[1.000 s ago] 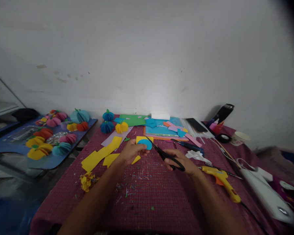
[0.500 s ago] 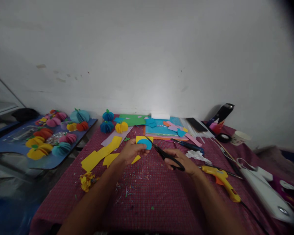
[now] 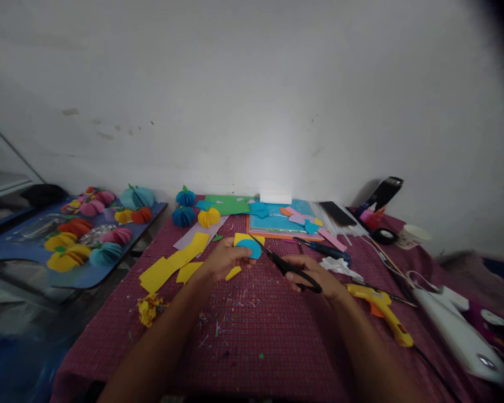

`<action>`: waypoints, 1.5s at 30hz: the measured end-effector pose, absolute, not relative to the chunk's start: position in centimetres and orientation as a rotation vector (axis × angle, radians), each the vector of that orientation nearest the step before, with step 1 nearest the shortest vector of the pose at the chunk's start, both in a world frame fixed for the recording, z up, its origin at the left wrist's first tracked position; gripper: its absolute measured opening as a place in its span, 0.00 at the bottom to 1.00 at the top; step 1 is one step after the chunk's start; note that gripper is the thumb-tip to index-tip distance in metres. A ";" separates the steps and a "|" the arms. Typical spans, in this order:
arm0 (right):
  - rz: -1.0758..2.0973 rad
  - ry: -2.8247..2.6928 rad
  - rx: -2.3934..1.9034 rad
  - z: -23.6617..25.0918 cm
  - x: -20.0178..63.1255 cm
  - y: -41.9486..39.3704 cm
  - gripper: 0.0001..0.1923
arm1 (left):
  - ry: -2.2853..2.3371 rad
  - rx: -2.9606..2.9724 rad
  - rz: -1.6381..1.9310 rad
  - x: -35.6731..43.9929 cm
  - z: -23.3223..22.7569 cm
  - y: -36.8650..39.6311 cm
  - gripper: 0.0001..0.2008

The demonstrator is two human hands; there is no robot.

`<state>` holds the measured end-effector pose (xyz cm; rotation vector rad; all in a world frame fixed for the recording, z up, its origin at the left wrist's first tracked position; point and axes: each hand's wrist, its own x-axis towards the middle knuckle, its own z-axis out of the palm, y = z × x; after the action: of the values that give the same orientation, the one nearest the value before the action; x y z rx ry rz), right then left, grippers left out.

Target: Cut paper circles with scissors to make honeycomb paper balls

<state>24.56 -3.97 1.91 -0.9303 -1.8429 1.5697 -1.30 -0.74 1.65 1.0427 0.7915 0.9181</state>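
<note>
Yellow glue gun (image 3: 382,311), perhaps paper pumpkins (image 3: 105,253)

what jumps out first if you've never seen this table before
At the centre of the magenta tablecloth, the left hand holds a yellow paper piece with a blue paper circle on it, while the right hand works black scissors at its edge. To the left, a blue board carries bright paper pumpkins. A yellow glue gun lies to the right of the hands.

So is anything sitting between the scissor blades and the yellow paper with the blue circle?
Nothing visible. The scissors in the right hand point straight at the yellow paper held by the left hand.
</note>
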 end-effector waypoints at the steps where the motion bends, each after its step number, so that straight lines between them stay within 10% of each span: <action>1: 1.571 -1.848 -0.928 1.8 24.6 -3.9 0.21 | 0.793 1.042 0.915 -1.3 1.7 -0.8 0.13; 45: 1.591 -1.904 -0.888 1.6 24.5 -3.9 0.20 | 0.776 1.070 0.852 -1.6 1.4 -0.7 0.12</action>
<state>24.55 -3.92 1.64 -0.8876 -1.9041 1.5914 -1.62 -0.65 1.42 1.0696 0.7761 0.8524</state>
